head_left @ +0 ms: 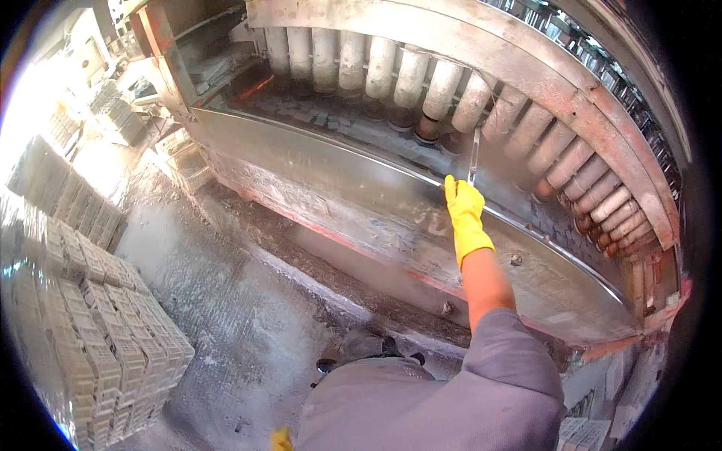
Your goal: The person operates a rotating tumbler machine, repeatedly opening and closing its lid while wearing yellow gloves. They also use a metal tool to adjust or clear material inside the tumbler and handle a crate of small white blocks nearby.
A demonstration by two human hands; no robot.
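Observation:
My right hand point(465, 214), in a yellow rubber glove, reaches out to the metal rim point(361, 155) of a long machine trough. Its fingers are closed at the rim, around the lower end of a slim, shiny strip-like tool point(474, 154). The strip stands up from the glove toward a row of pale upright cylinders point(411, 79); its exact kind is hard to make out. Of my left hand point(281, 439), only a scrap of yellow glove shows at the lower edge, beside my grey shirt. Its fingers are hidden.
Behind the rim, the trough holds dark, wet-looking rubble point(323, 113). A curved metal beam point(451, 28) runs above the cylinders. Wrapped stacks of pale blocks point(113, 338) stand at the left, with a crate point(184, 161) farther back. The floor point(233, 323) looks dusty.

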